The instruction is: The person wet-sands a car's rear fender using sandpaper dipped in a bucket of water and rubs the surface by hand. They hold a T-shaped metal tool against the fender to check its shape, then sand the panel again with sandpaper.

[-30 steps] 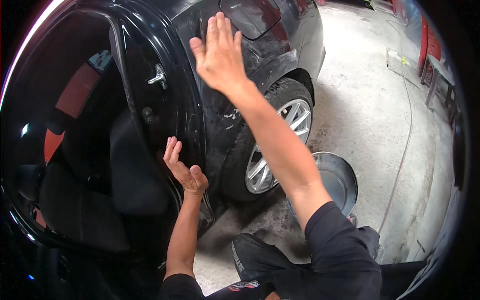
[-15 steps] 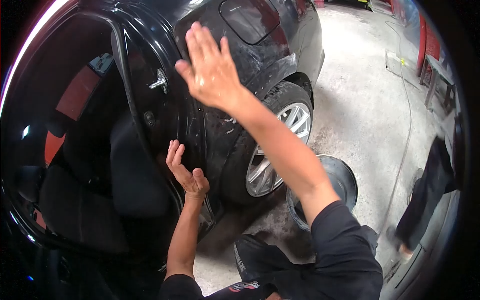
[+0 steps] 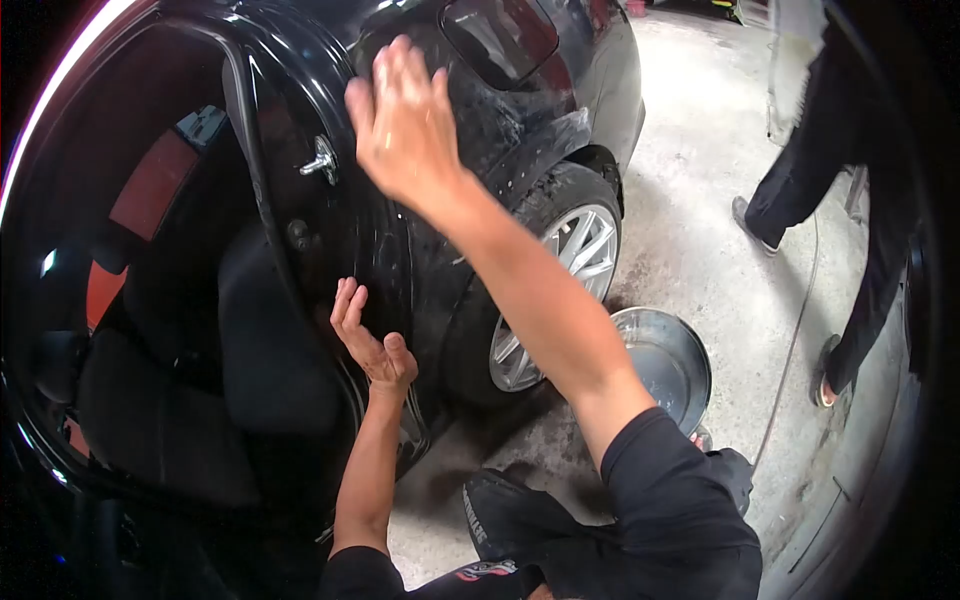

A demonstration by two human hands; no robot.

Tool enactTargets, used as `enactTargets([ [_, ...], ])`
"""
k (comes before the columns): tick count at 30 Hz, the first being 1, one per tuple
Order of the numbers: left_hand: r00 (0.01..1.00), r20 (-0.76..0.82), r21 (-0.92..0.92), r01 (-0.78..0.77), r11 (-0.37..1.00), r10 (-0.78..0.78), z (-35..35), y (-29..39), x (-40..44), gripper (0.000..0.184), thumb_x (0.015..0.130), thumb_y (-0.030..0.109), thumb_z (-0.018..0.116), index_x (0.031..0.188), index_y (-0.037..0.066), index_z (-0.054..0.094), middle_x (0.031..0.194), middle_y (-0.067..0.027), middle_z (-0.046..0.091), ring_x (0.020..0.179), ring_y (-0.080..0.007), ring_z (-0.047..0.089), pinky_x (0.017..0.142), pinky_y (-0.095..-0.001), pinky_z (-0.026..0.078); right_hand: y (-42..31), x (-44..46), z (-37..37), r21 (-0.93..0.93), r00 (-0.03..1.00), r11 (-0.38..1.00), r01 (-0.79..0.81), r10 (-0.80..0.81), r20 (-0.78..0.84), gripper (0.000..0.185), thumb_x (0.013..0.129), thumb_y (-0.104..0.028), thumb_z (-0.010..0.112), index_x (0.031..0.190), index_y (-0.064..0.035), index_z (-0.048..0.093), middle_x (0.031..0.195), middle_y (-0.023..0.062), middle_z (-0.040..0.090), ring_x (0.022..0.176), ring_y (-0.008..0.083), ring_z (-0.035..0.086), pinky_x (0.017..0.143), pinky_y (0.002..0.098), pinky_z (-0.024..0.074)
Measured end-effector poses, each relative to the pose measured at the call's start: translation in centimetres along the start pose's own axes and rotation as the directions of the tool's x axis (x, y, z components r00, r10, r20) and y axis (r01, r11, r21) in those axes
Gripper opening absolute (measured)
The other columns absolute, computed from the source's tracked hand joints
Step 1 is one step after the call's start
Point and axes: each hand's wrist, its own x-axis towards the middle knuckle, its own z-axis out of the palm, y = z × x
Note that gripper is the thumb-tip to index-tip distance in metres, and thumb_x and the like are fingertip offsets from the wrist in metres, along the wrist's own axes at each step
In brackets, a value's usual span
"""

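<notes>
My right hand (image 3: 405,130) lies with its fingers spread over the dark rear body panel (image 3: 475,115) of a black car, left of the fuel flap (image 3: 500,38). Its fingertips are a little blurred, and nothing shows in it. Lower down, my left hand (image 3: 373,338) is raised beside the door opening's edge, palm turned to the right, fingers apart and empty. Whether it touches the car I cannot tell. A metal door striker (image 3: 322,160) sits on the frame between the two hands. The panel has dull, whitish patches near the wheel arch.
Below the panel is the rear wheel (image 3: 585,255). A round metal basin (image 3: 665,365) stands on the concrete floor (image 3: 690,200) beside it. At the right another person in dark trousers (image 3: 800,180) is on foot, near a cable on the floor. Dark seats (image 3: 275,330) show inside the car.
My right hand has moved left from its place a second ago, with its fingers still spread. My left hand has barely moved. Another person has come into view at the right.
</notes>
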Motion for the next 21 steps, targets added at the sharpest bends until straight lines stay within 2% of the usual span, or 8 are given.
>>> enactTargets([
  [3,1.0,-0.011,-0.014,-0.007,1.0,0.007,0.3,-0.2,0.3,0.073,0.106,0.059,0.039,0.137,-0.005,0.053,0.144,-0.0259,0.052,0.139,-0.0424,0.047,0.117,-0.0515,0.035,2.0,-0.5,-0.6,-0.072,0.99,0.988,0.139,-0.137,0.038,0.052,0.105,-0.031,0.051,0.137,0.0091,0.057,0.147,0.0286,0.054,0.137,0.0398,0.052,0.111,0.0669,0.0371],
  [4,1.0,-0.017,-0.022,-0.008,1.0,0.008,0.4,-0.3,0.1,0.073,0.105,0.059,0.04,0.137,-0.005,0.053,0.144,-0.0259,0.052,0.139,-0.0425,0.047,0.117,-0.0514,0.035,2.9,1.3,-0.9,-0.068,0.996,0.994,0.082,-0.08,0.03,0.047,0.105,-0.029,0.05,0.135,0.0051,0.06,0.148,0.0247,0.056,0.138,0.036,0.053,0.11,0.0689,0.037],
  [7,0.999,-0.007,0.051,-0.034,0.998,0.034,0.3,0.2,0.4,0.072,0.109,0.057,0.029,0.138,-0.005,0.053,0.145,-0.0235,0.053,0.139,-0.0382,0.047,0.116,-0.0477,0.035,2.9,3.1,1.5,-0.071,0.993,0.994,-0.085,0.079,-0.088,0.052,0.105,-0.031,0.049,0.134,0.011,0.06,0.147,0.0295,0.054,0.137,0.0408,0.052,0.113,0.0646,0.0364],
  [13,0.999,-0.003,0.051,-0.036,0.998,0.036,0.2,0.3,0.5,0.072,0.109,0.058,0.03,0.138,-0.005,0.053,0.144,-0.0235,0.053,0.139,-0.0384,0.048,0.116,-0.0476,0.035,3.1,1.8,-0.4,-0.079,0.984,0.982,0.174,-0.176,-0.012,0.05,0.104,-0.031,0.051,0.134,0.0069,0.061,0.147,0.0268,0.056,0.134,0.0398,0.055,0.111,0.0673,0.0368],
  [17,1.0,-0.005,0.068,-0.021,0.997,0.021,0.2,0.5,0.5,0.073,0.109,0.058,0.03,0.138,-0.005,0.053,0.145,-0.0236,0.053,0.139,-0.0386,0.048,0.116,-0.0477,0.035,0.8,2.5,1.3,-0.019,0.998,0.998,-0.052,0.051,-0.046,0.06,0.105,-0.034,0.05,0.14,0.0149,0.051,0.15,0.0349,0.047,0.14,0.047,0.047,0.116,0.0646,0.0332],
  [18,1.0,0.0,0.073,-0.016,0.997,0.017,0.0,0.6,0.4,0.073,0.109,0.058,0.03,0.138,-0.005,0.053,0.145,-0.0236,0.053,0.139,-0.0386,0.048,0.116,-0.0477,0.035,-0.4,0.9,1.0,-0.064,0.999,0.997,0.039,-0.037,0.037,0.066,0.105,-0.036,0.049,0.142,0.0183,0.048,0.152,0.0387,0.043,0.143,0.0508,0.042,0.118,0.0624,0.0315],
  [19,1.0,-0.002,0.078,-0.012,0.997,0.012,0.1,0.6,0.5,0.073,0.109,0.058,0.029,0.138,-0.004,0.053,0.145,-0.0236,0.053,0.139,-0.0386,0.047,0.116,-0.0478,0.035,-1.2,-1.2,0.1,0.1,0.996,0.994,0.042,-0.049,0.068,0.068,0.105,-0.041,0.049,0.143,0.0157,0.048,0.154,0.0355,0.043,0.145,0.0476,0.041,0.119,0.0627,0.0292],
  [21,1.0,-0.003,0.064,-0.017,0.998,0.017,0.1,0.3,0.3,0.072,0.109,0.058,0.03,0.137,-0.005,0.053,0.145,-0.0238,0.053,0.139,-0.0386,0.047,0.116,-0.0477,0.035,1.3,-0.8,-0.3,-0.022,0.981,0.985,0.169,-0.166,0.097,0.071,0.103,-0.045,0.051,0.144,0.013,0.049,0.155,0.0326,0.043,0.145,0.0453,0.042,0.118,0.0642,0.0301],
])
